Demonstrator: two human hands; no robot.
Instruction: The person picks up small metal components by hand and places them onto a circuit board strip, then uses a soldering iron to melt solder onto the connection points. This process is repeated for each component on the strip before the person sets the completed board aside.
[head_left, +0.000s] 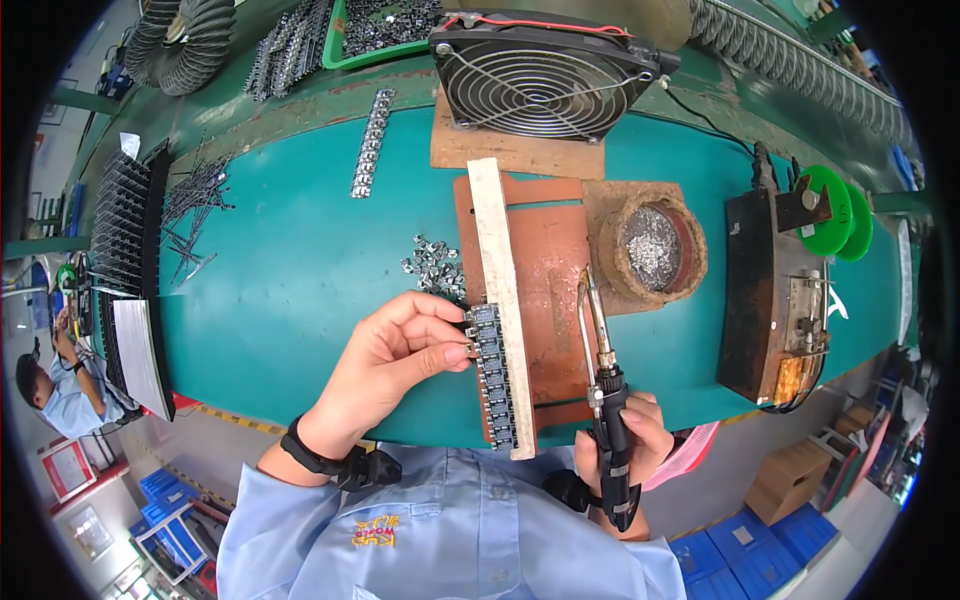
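My left hand [385, 350] is closed in a pinch at the left side of a row of small dark blocks with metal pins [493, 380]. Whatever tiny piece sits between its fingertips is too small to name. The row lies along a long pale bar [492, 225], which rests tilted over a reddish-brown board [550, 265]. Wrapped around the black handle of a soldering iron [612, 430] is my right hand [645, 445]. The iron's tip, with a thin feed tube beside it, points away from me above the board. Loose small metal parts [432, 268] lie just beyond my left hand.
A round pot of silvery solder bits [652, 248] stands right of the board. Behind are a black fan [545, 85] and a green tray of parts [385, 30]. At right stands a solder feeder box [750, 290] with a green spool [828, 212]. A co-worker [65, 380] is far left.
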